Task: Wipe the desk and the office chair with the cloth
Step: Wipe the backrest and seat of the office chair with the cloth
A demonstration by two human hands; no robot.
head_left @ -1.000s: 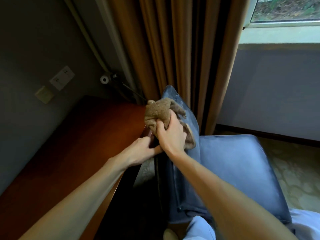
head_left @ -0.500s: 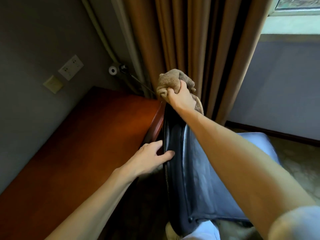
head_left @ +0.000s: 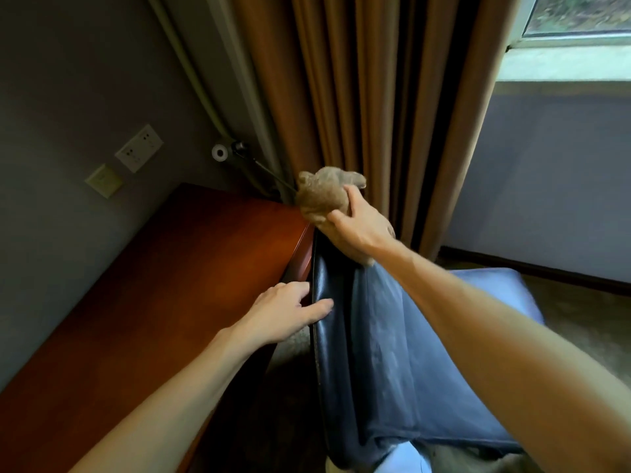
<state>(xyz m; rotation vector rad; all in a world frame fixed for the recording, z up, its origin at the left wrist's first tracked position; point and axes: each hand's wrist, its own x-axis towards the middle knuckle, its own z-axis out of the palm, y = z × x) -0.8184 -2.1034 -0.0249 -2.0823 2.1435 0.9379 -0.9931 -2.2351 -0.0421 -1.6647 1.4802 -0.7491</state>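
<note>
Right hand (head_left: 362,230): my fingers curl round the bunched brown cloth (head_left: 321,196), thumb on its near side, pressing it on the top edge of the office chair (head_left: 392,353) backrest. The cloth sits far centre, just beside the worktop (head_left: 153,302) far right corner, in front of the tan curtain (head_left: 375,97).

Left hand (head_left: 283,312): my fingers are nearly straight and hold nothing, thumb laid across the backrest's dark side edge, nearer than the cloth. The chair stands close against the worktop's right edge. Wall socket (head_left: 139,152) far left.
</note>
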